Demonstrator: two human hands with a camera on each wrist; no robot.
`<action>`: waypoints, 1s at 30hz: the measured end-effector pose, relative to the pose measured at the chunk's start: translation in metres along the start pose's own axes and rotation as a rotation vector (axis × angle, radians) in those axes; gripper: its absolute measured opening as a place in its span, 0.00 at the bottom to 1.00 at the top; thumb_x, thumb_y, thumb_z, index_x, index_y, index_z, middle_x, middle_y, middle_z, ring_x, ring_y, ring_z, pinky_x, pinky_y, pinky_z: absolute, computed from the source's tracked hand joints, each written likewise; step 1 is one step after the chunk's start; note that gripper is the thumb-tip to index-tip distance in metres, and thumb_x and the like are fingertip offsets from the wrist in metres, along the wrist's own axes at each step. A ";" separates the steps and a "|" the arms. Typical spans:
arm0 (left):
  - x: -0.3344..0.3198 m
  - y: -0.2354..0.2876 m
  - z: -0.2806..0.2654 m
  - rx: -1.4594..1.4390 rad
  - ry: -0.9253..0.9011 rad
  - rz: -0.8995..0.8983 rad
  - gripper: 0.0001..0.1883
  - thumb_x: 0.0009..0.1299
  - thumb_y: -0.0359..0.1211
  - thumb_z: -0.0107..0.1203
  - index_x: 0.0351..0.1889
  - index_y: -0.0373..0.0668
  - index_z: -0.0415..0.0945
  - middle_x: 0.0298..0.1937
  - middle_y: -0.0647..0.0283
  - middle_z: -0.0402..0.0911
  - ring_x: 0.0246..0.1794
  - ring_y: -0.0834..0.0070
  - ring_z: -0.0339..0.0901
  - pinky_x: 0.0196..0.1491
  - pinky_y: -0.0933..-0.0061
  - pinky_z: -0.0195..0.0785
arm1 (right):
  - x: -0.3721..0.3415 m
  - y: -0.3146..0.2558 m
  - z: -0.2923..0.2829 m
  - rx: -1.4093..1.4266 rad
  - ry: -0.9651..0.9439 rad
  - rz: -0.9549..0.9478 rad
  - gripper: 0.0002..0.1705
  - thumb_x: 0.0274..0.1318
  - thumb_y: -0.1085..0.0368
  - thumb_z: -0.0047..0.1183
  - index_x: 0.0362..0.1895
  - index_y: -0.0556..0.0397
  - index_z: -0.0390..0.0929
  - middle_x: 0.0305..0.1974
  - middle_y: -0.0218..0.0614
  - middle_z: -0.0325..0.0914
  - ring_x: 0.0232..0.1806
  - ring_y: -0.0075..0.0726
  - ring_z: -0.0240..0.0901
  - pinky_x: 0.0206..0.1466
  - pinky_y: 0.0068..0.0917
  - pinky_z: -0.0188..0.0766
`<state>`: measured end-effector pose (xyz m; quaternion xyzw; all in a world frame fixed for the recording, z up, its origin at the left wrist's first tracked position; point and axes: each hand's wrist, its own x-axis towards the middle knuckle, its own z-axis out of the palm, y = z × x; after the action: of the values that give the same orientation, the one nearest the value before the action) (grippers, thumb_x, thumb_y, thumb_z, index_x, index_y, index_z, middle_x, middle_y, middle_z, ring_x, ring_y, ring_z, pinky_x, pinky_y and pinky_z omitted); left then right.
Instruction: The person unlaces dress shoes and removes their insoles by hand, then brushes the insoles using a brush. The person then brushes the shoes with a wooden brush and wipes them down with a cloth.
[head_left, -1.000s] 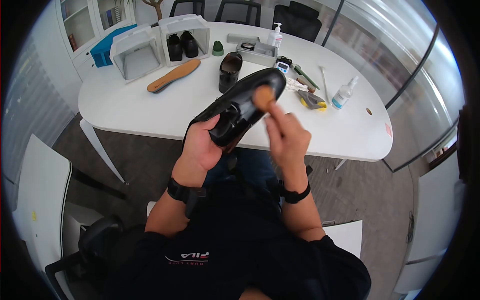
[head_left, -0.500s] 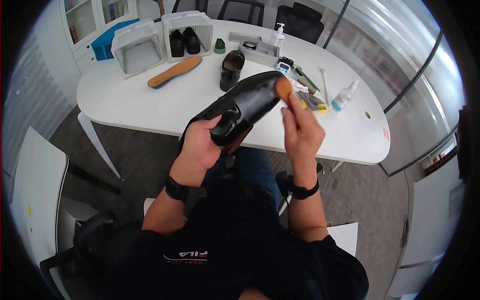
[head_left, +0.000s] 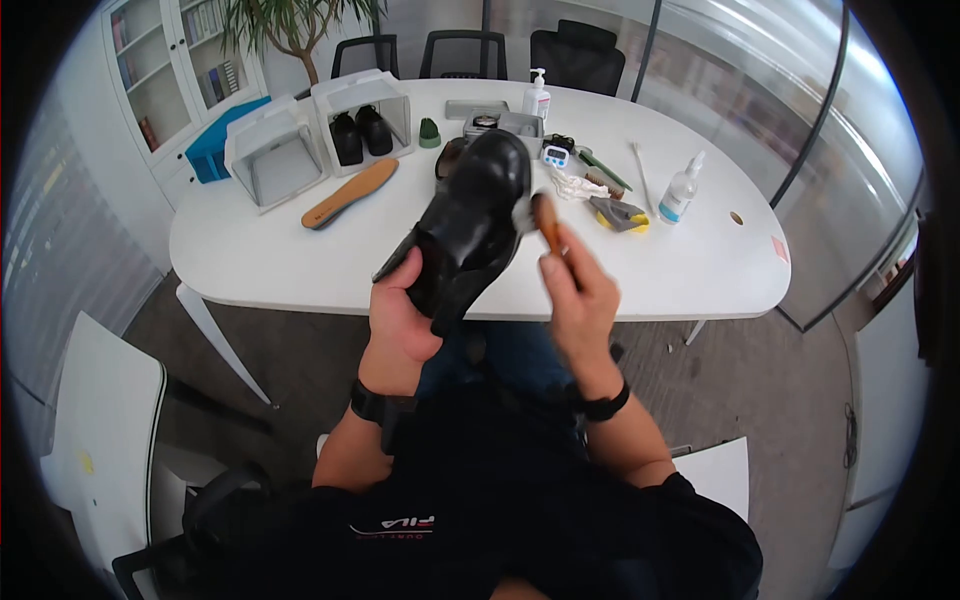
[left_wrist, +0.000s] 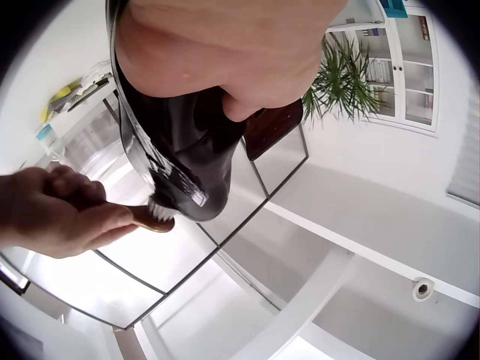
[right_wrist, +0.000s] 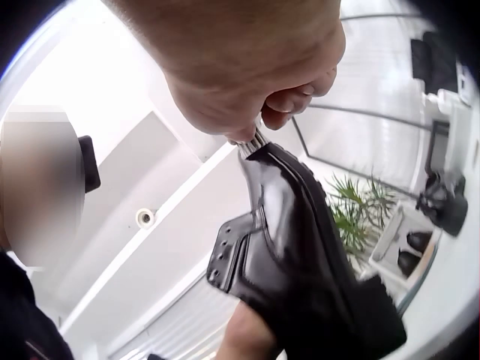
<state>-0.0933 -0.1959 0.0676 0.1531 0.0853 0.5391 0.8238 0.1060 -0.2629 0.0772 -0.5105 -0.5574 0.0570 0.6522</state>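
Observation:
My left hand (head_left: 400, 325) grips a black leather shoe (head_left: 475, 215) by its opening, thumb over the edge, toe pointing up and away. In my right hand (head_left: 582, 300) is a small brush (head_left: 548, 222) with a brown wooden back and pale bristles. Its bristles (left_wrist: 160, 208) meet the side of the shoe near the toe in the left wrist view. The right wrist view shows the shoe's lace flap (right_wrist: 231, 251) with eyelets, and its sole edge and heel. A second dark shoe (head_left: 448, 160) stands on the table, partly hidden behind the held one.
On the white table (head_left: 270, 270) lie a brown insole (head_left: 350, 193), a timer (head_left: 555, 157), a white cloth (head_left: 575, 187) and a grey-yellow cloth (head_left: 622, 216). A spray bottle (head_left: 680, 190) stands right; a clear box (head_left: 372, 88) with black shoes stands back left.
The brush has gone from the shoe's upper to its toe tip, then to the side near the toe. My left hand has turned the shoe so its toe points more steeply away.

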 end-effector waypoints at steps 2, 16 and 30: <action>0.004 0.006 -0.008 0.048 -0.030 0.013 0.22 0.83 0.38 0.50 0.72 0.44 0.71 0.70 0.55 0.78 0.69 0.53 0.77 0.70 0.46 0.72 | -0.023 0.014 0.007 0.103 -0.076 -0.092 0.23 0.65 0.68 0.65 0.62 0.62 0.82 0.43 0.43 0.88 0.42 0.29 0.83 0.49 0.25 0.77; -0.002 0.003 0.004 0.229 -0.038 0.067 0.22 0.82 0.35 0.51 0.72 0.41 0.72 0.71 0.55 0.78 0.70 0.53 0.75 0.74 0.46 0.68 | 0.008 -0.018 -0.001 0.086 0.059 -0.142 0.24 0.63 0.69 0.66 0.63 0.60 0.82 0.38 0.42 0.86 0.37 0.29 0.82 0.45 0.23 0.77; 0.002 -0.005 0.009 0.207 0.128 0.140 0.20 0.82 0.34 0.51 0.70 0.41 0.73 0.70 0.58 0.79 0.69 0.55 0.77 0.72 0.46 0.69 | 0.001 0.003 0.008 -0.206 -0.139 -0.497 0.23 0.56 0.64 0.71 0.58 0.44 0.88 0.22 0.33 0.73 0.19 0.40 0.72 0.22 0.35 0.67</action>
<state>-0.0854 -0.1973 0.0744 0.2083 0.1819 0.5920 0.7570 0.1020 -0.2559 0.0746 -0.4169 -0.7116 -0.1269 0.5511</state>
